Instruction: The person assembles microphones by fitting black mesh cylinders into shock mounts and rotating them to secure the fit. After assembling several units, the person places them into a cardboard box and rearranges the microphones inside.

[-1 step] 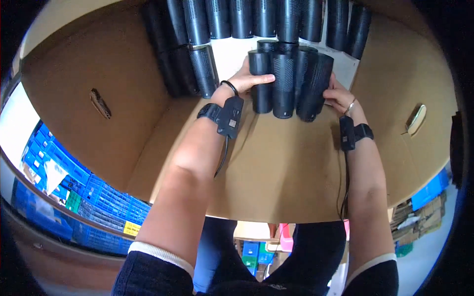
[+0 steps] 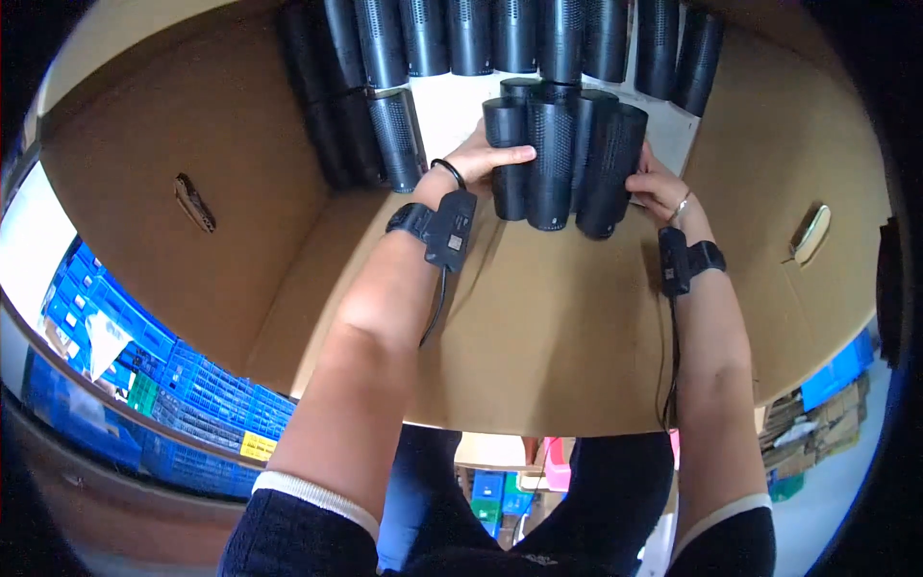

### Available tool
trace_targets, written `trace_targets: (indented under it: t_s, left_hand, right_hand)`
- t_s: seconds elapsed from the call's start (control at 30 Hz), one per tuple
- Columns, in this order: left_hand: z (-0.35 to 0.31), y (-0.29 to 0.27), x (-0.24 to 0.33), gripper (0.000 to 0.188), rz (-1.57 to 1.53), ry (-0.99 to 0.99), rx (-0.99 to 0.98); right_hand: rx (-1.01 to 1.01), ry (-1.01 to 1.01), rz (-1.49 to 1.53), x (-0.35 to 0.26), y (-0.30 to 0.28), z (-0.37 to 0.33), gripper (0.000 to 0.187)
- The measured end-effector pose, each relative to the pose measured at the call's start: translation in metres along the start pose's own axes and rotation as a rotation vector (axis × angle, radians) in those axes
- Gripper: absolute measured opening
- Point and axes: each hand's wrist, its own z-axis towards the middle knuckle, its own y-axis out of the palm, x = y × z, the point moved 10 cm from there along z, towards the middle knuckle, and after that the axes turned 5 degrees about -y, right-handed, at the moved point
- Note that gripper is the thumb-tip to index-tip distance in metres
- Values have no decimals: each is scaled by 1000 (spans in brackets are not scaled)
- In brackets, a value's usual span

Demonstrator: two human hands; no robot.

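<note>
Between my two hands is a bunch of several black cylinders (image 2: 550,178) with perforated sides, upright and pressed together, the right one leaning. My left hand (image 2: 483,157) grips the bunch from the left, its thumb lying across the front of the leftmost cylinder and its other fingers hidden behind. On the right side, my right hand (image 2: 659,185) presses against the rightmost cylinder (image 2: 612,173), with its fingertips partly out of sight. The bunch is inside a large cardboard box (image 2: 538,337), at the near edge of a white sheet (image 2: 444,101).
More black cylinders (image 2: 469,38) stand in a row at the far side of the box. Another cylinder (image 2: 396,139) stands left of my left hand, beside darker ones in shadow. Blue plastic crates (image 2: 207,375) lie outside the box at left, flattened cardboard (image 2: 822,433) at right.
The right-hand cylinders and my right hand have shifted very slightly left, so the bunch sits a little tighter. Otherwise the scene looks the same.
</note>
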Motion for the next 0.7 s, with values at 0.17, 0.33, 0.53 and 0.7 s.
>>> trace_targets:
  t_s: [0.17,0.33,0.53,0.7]
  left_hand:
    - [8,19,-8,71,-208,-16,-191]
    - [-6,31,1,68,-262,-44,-270]
    - [3,22,-12,88,-361,-167,-306]
    - [-6,25,4,81,-363,-10,-392]
  right_hand:
    - [-81,17,64,1,6,8,102]
    - [-86,-68,26,-8,23,12,97]
    - [-123,20,-27,2,18,18,89]
    - [-209,-15,177,1,35,17,65]
